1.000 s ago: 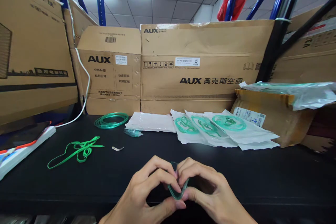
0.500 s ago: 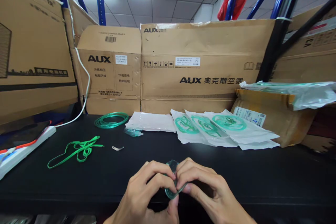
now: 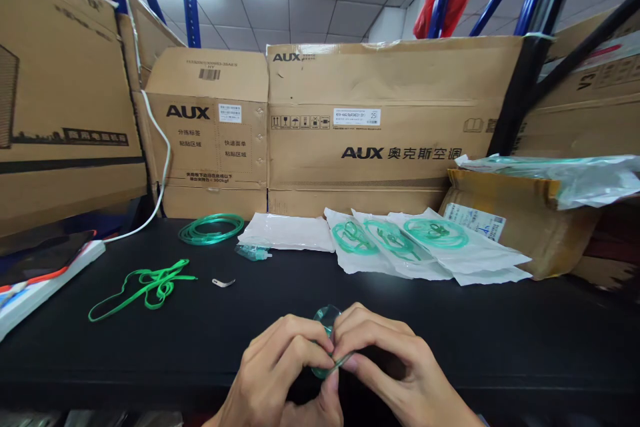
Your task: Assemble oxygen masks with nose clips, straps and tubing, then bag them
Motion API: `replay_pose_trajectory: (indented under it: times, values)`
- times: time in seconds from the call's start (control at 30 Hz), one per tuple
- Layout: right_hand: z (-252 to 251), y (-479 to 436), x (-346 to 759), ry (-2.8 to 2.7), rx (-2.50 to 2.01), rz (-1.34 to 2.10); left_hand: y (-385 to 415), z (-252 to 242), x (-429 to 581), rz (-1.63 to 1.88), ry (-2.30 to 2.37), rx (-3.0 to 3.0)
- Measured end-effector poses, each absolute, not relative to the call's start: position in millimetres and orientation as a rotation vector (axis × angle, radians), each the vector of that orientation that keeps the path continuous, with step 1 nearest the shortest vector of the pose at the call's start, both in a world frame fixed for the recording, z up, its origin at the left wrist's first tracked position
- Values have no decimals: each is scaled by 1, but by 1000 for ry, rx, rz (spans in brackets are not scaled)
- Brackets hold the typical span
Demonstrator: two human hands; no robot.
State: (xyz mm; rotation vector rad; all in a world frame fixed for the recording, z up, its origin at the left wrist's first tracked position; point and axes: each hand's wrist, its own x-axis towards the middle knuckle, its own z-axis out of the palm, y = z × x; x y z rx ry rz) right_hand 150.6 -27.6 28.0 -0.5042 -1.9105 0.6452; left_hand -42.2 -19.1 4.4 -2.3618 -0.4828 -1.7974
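At the front edge of the black table, both hands are closed on a translucent green oxygen mask (image 3: 327, 315), partly covered by the fingers. My left hand (image 3: 287, 360) pinches its rim from the left, thumb below. From the right, my right hand (image 3: 385, 353) grips the same rim between thumb and fingertips, which almost touch the left ones. Beyond them lies a small curved metal strip (image 3: 223, 283) with a hole at one end. Left of that strip is a tangled green elastic strap (image 3: 163, 283). Farther back sits a coil of green tubing (image 3: 210, 230).
A small clear bag with a pale green fitting (image 3: 254, 253) lies before a white packet (image 3: 287, 232). Several white pouches with green tubing (image 3: 435, 233) overlap at back right, beside an open carton (image 3: 520, 213). A white power strip (image 3: 55, 287) borders the left; cardboard boxes (image 3: 395, 93) wall the back.
My left fingers have drawn in slightly and lowered over the mask's rim, so less of it shows. The right hand keeps nearly the same grip; objects on the table stay put.
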Motion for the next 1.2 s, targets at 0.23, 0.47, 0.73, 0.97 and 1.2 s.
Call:
replay_pose_trajectory:
  times: [0.23, 0.47, 0.73, 0.97, 1.2]
  values:
    - [28, -25, 151, -1900, -521, 699, -19, 6, -40, -1795, -461, -2319]
    - [28, -25, 151, -1885, -520, 730, -19, 0, -41, -1800, -492, -2373]
    - [35, -29, 155, -1893, -493, 869, -18, 16, -52, -1785, -401, -2608]
    - [29, -26, 159, -1868, -494, 978, -18, 23, -63, -1750, -391, -2856]
    - [29, -25, 157, -1880, -515, 1037, -18, 21, -62, -1727, -386, -2951]
